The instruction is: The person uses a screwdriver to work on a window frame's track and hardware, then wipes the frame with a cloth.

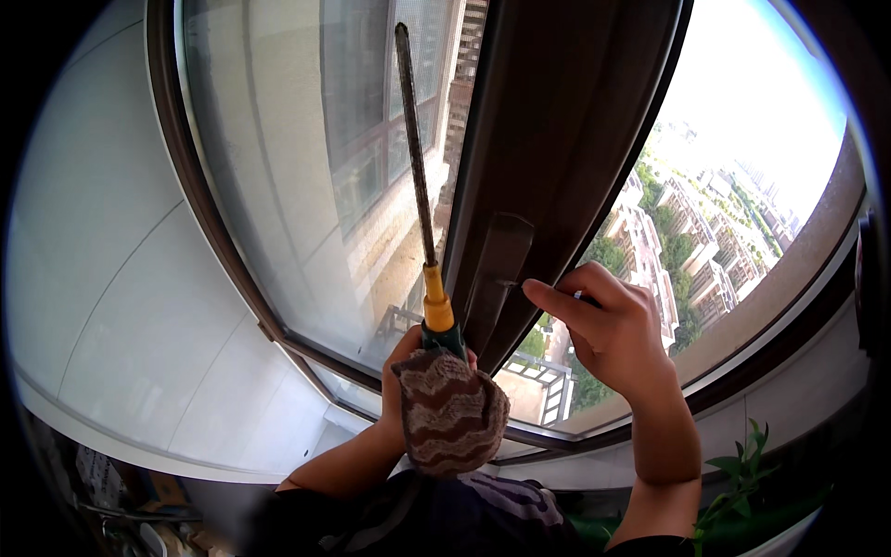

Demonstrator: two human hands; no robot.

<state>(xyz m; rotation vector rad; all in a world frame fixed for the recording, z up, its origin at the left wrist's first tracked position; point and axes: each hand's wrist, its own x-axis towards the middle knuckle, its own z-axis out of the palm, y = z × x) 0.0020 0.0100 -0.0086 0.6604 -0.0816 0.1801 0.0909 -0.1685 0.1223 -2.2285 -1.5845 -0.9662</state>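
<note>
At a dark-framed window [278, 204], a pale panelled wall [121, 241] fills the nine o'clock side. Toward seven, a person's left hand [391, 395] closes firmly around the handle of a long screwdriver [436, 302], its yellow-and-dark-green grip near the centre, its metal shaft pointing just short of twelve. At six o'clock, a brown zigzag-patterned cloth [450, 418] hides the handle's lower end. Between two and three, a dark elongated plate [501, 269] lies along the broad upright frame [566, 111]. Between three and four, the right hand [613, 320] curls with a fingertip toward the plate, beside a small glinting piece [506, 282]; whether its fingers are clamped on that piece cannot be told. Farther right, buildings [682, 213] spread below, and a leafy green plant [741, 469] rises at four o'clock.
</note>
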